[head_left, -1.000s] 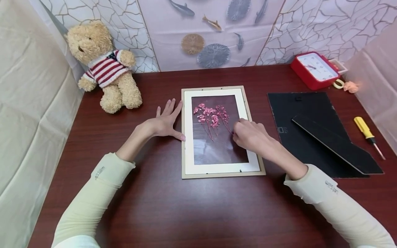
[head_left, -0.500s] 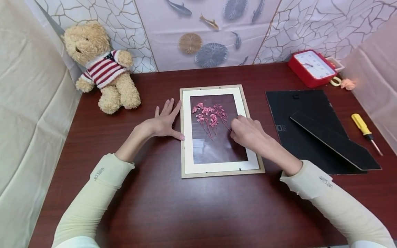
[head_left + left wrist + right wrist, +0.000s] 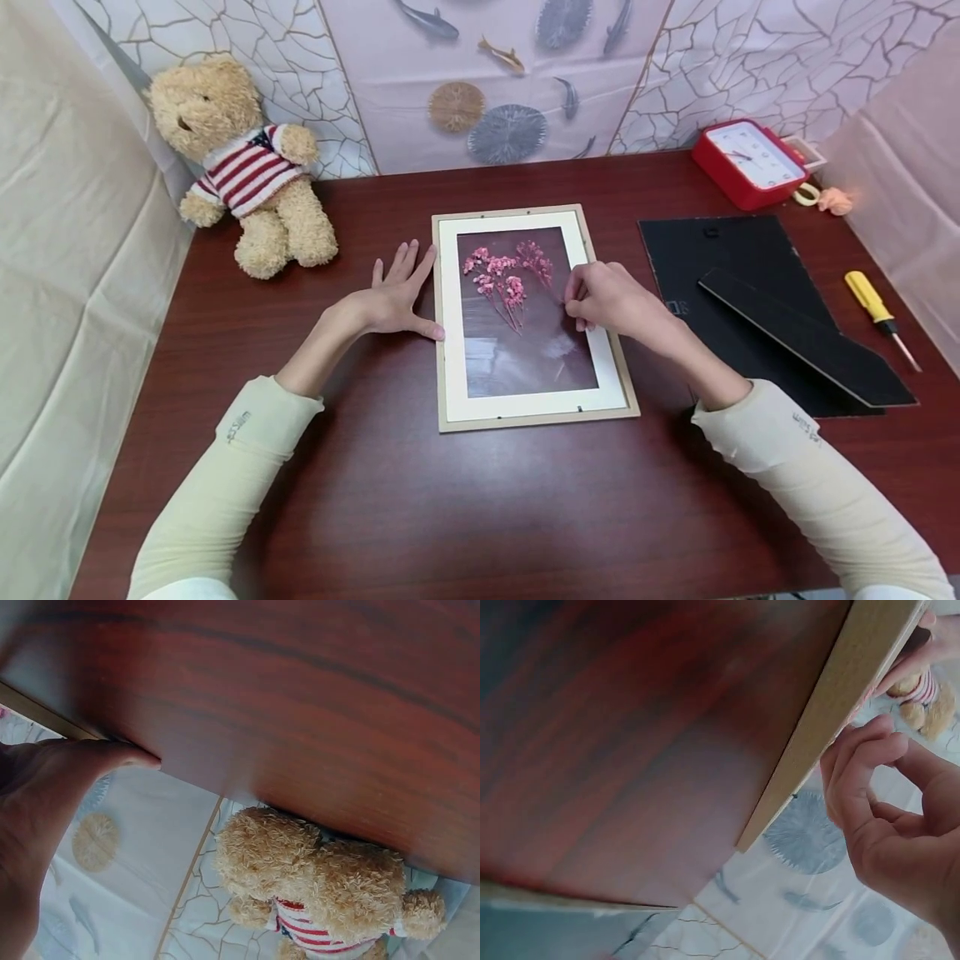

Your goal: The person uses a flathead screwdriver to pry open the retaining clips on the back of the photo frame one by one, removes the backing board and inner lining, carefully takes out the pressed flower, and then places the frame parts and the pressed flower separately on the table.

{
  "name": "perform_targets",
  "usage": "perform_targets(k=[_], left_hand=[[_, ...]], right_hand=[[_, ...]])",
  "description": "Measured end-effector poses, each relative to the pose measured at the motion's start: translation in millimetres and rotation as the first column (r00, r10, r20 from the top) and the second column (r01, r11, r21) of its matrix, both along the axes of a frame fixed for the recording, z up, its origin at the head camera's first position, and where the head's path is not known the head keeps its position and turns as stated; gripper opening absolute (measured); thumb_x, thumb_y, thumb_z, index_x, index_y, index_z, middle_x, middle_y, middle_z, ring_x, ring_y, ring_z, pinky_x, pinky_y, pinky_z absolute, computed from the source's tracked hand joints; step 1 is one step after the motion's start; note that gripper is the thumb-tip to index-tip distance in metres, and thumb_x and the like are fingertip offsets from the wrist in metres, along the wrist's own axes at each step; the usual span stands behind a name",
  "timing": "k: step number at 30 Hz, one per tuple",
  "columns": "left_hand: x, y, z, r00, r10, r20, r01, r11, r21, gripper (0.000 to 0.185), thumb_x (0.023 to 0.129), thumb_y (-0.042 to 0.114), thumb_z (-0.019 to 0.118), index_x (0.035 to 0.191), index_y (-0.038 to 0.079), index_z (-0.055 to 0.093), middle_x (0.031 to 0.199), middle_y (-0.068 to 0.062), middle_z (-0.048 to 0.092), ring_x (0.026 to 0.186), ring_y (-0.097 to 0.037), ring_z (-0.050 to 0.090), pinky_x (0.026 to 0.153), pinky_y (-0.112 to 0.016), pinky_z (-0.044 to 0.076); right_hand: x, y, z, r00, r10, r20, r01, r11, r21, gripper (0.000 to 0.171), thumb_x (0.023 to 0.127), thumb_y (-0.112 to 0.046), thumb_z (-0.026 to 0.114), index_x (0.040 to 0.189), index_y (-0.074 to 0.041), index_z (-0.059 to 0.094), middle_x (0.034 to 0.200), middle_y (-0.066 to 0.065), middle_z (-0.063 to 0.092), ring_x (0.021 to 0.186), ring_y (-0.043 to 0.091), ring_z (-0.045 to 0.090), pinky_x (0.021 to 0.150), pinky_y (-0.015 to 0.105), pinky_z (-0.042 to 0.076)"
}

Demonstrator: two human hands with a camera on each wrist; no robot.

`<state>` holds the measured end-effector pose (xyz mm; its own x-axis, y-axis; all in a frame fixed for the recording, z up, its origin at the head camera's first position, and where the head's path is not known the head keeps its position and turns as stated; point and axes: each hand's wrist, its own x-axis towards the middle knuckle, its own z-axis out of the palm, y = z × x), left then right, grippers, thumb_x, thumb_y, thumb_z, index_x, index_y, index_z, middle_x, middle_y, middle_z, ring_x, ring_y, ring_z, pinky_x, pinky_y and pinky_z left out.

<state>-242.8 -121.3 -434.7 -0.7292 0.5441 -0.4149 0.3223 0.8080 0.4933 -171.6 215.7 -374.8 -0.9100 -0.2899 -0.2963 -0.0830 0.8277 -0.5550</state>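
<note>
the picture frame (image 3: 525,317) lay flat near the middle of the table (image 3: 420,500), its long sides running from the near edge toward the far edge, with a white mat inside the pale wood border and a glass pane showing the dark wood beneath. pink dried flowers (image 3: 510,275) rested on the upper part of the glass. the left hand (image 3: 390,300) lay flat on the table with straight, spread fingers, its thumb and forefinger touching the frame's left edge. the right hand (image 3: 607,296) hovered over the frame's right side with fingers curled toward the thumb in a narrow pinch, apparently on a thin flower stem, though the stem itself was too fine to make out between the fingertips. the flowers looked very light, brittle and liable to shed if squeezed, so a soft pinch low on a stem seemed the safest hold; the blossoms would likely crumble. the glass looked slick, and the frame stiff and best held by its wooden edges. toward the right edge lay a black backing board (image 3: 735,283) and a yellow screwdriver (image 3: 873,304); a red clock (image 3: 750,162) sat at the far right corner and a teddy bear (image 3: 240,167) at the far left corner.
</note>
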Motion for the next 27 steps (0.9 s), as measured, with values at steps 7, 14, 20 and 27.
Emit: perform_targets(k=[7, 14, 20, 27], left_hand=[[1.4, -2.1, -2.1, 1.000, -0.019, -0.018, 0.019, 1.000, 0.016, 0.140, 0.092, 0.051, 0.088, 0.174, 0.015, -0.020, 0.178, -0.020, -0.032, 0.165, -0.033, -0.034, 0.130, -0.066, -0.020], [1.4, -2.1, -3.3, 1.000, -0.016, -0.014, 0.016, 1.000, 0.012, 0.139, 0.093, 0.050, 0.087, 0.174, 0.015, -0.019, 0.178, -0.019, -0.032, 0.165, -0.032, -0.034, 0.130, -0.064, -0.020], [3.2, -2.1, -2.3, 1.000, -0.010, -0.012, 0.011, 1.000, 0.023, 0.139, 0.092, 0.050, 0.087, 0.175, 0.015, -0.019, 0.178, -0.020, -0.032, 0.165, -0.032, -0.035, 0.130, -0.065, -0.021], [3.2, -1.8, -1.1, 1.000, -0.022, -0.015, 0.023, 0.999, 0.026, 0.139, 0.092, 0.053, 0.087, 0.175, 0.015, -0.019, 0.178, -0.020, -0.031, 0.165, -0.032, -0.035, 0.130, -0.066, -0.020]], right_hand=[[-1.0, 9.2, -2.0, 0.999, -0.037, -0.007, 0.037, 0.997, -0.072, 0.007, 0.102, -0.001, 0.074, 0.099, 0.004, 0.075, 0.079, 0.012, 0.077, 0.064, 0.014, 0.070, 0.062, 0.023, 0.055], [-0.3, 12.7, -1.9, 0.993, -0.082, -0.080, 0.078, 0.996, -0.052, 0.013, 0.104, -0.004, 0.069, 0.098, 0.003, 0.078, 0.074, 0.010, 0.076, 0.063, 0.016, 0.070, 0.062, 0.024, 0.050], [-1.6, 16.9, 4.5, 0.966, -0.177, -0.186, 0.166, 0.983, -0.076, 0.015, 0.104, -0.008, 0.069, 0.106, 0.005, 0.078, 0.105, 0.024, 0.076, 0.093, 0.034, 0.070, 0.076, 0.040, 0.053], [-6.7, 32.3, 14.0, 0.918, -0.311, -0.247, 0.274, 0.946, -0.173, 0.020, 0.106, -0.013, 0.070, 0.110, 0.004, 0.080, 0.123, 0.025, 0.069, 0.106, 0.036, 0.059, 0.086, 0.048, 0.051]])
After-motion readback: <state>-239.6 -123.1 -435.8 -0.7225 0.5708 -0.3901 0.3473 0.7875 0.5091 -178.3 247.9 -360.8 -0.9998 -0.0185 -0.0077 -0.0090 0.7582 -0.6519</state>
